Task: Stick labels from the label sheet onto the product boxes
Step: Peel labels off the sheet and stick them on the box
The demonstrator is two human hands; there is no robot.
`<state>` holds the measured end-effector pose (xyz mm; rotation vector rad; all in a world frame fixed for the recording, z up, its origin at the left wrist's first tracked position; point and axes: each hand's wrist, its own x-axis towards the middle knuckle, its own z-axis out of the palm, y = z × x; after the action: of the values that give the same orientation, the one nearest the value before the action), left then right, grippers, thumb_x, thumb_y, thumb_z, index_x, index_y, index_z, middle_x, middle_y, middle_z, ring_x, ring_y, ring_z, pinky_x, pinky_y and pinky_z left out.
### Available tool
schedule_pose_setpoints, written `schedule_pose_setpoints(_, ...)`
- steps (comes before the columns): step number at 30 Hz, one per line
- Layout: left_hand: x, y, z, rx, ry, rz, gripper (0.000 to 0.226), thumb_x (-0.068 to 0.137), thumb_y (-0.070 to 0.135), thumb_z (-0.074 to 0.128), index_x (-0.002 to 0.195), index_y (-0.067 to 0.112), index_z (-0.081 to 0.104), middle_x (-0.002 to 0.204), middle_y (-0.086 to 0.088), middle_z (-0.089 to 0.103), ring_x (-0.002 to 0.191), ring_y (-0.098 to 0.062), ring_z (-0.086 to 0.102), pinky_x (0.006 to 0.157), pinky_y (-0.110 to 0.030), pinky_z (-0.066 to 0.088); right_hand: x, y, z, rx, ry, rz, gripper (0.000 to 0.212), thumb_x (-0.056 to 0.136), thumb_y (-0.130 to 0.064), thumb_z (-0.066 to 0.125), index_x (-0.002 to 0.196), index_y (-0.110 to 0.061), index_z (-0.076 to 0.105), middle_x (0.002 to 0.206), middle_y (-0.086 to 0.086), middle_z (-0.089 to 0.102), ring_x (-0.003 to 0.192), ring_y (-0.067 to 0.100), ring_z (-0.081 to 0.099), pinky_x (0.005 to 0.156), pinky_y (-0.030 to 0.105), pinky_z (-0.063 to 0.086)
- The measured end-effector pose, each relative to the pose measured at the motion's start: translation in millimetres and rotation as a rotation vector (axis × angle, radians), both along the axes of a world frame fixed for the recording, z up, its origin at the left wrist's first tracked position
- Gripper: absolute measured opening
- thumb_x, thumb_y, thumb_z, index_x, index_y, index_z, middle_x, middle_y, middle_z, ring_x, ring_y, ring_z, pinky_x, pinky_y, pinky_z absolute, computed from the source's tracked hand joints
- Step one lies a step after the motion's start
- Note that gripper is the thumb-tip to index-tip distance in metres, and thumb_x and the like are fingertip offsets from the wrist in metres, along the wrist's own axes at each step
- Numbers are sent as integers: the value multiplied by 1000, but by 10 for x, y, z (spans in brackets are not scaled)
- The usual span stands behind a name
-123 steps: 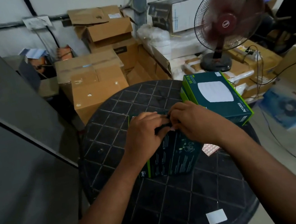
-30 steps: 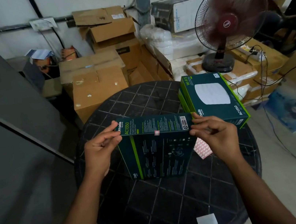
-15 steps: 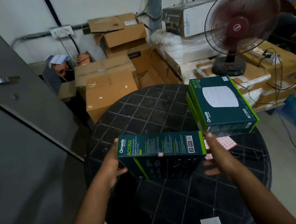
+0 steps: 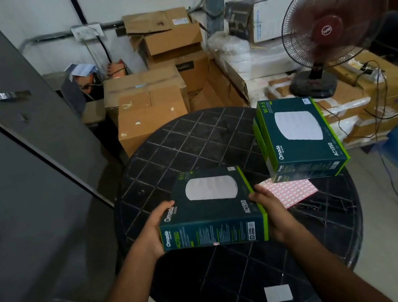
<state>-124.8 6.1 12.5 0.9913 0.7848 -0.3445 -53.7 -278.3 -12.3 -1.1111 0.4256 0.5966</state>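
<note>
Three dark green cardboard product boxes: one held [image 4: 214, 208], two stacked [image 4: 299, 136] right of it. One pink-gridded label sheet [image 4: 290, 192] between them. One maroon pedestal fan [image 4: 329, 28] behind the stack.

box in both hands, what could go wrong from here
1. The held box is clamped only at its two ends by the left hand and right hand; a loose grip could drop it onto the table.
2. The small label sits at the box's bottom edge and might peel or rub off.
3. Set down to the right, the box could cover the label sheet.
</note>
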Motion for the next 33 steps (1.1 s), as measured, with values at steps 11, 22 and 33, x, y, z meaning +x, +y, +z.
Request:
schedule_pose_setpoints(11, -200, -73, -643, 147, 116, 5, 36, 92, 9, 66, 127, 15, 59, 100, -22, 74, 79, -35, 70, 71, -44, 57, -260, 133, -589, -193, 142, 159, 53, 92, -9, 68, 142, -17, 51, 122, 25, 68, 108, 47, 67, 82, 54, 60)
schedule_pose_setpoints(22, 258, 169, -255, 88, -214, 11, 36, 97, 9, 61, 128, 26, 56, 117, -14, 71, 92, -26, 72, 71, -40, 59, -118, 262, -80, -174, -162, -173, 53, 93, -7, 68, 139, -23, 49, 132, 16, 64, 102, 33, 71, 75, 42, 62)
schedule_pose_setpoints(33, 1319, -680, 386, 80, -445, -24, 44, 92, 9, 68, 133, 12, 54, 120, -19, 69, 102, -35, 68, 92, -53, 56, 145, -439, 602, -291, -443, -260, 52, 99, -14, 60, 147, -28, 44, 132, 1, 68, 114, 19, 69, 85, 31, 60)
